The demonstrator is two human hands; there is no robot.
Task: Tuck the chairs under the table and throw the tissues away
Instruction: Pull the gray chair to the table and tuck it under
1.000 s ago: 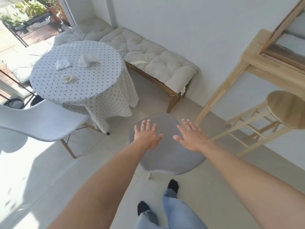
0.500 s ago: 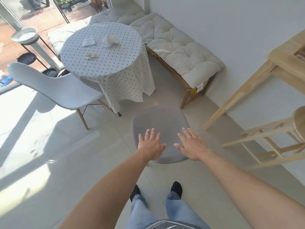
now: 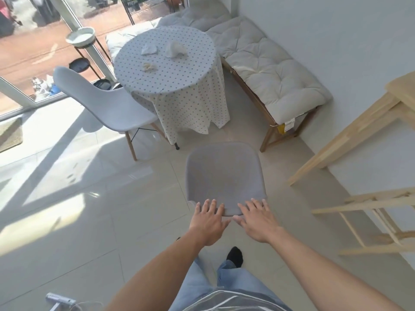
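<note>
Both hands reach forward over the near edge of the grey chair [image 3: 224, 176], which stands on the tiled floor [image 3: 89, 221] well short of the round desk [image 3: 166, 61]. The left hand [image 3: 207, 223] lies flat, fingers spread and pointing toward the desk, its fingertips just over the grey chair's near rim. The right hand [image 3: 258, 221] sits just beside it, also flat with fingers fanned out, overlapping the same rim. Neither grip is closed on anything; whether the palms actually press on the chair I cannot tell.

The desk wears a spotted cloth that hangs down almost to the floor. On its top lie three crumpled tissues: one [image 3: 149, 49] toward the far left side, a bigger one [image 3: 176, 49] just to its right, and a smaller one [image 3: 148, 66] nearer the front edge of the desk. All three are apart from each other.

The white chair [image 3: 107, 106] stands at the left side of the desk, its seat touching or nearly touching the hanging cloth, its back turned toward the window [image 3: 33, 52]. It is not pushed under.

To the right of the desk, along the wall, runs a cushioned bench [image 3: 269, 72]. Further right from the desk, at the frame's edge, are pale wooden furniture legs [image 3: 336, 142]. Below the hands, jeans and a black sock [image 3: 234, 257] show on the floor.
</note>
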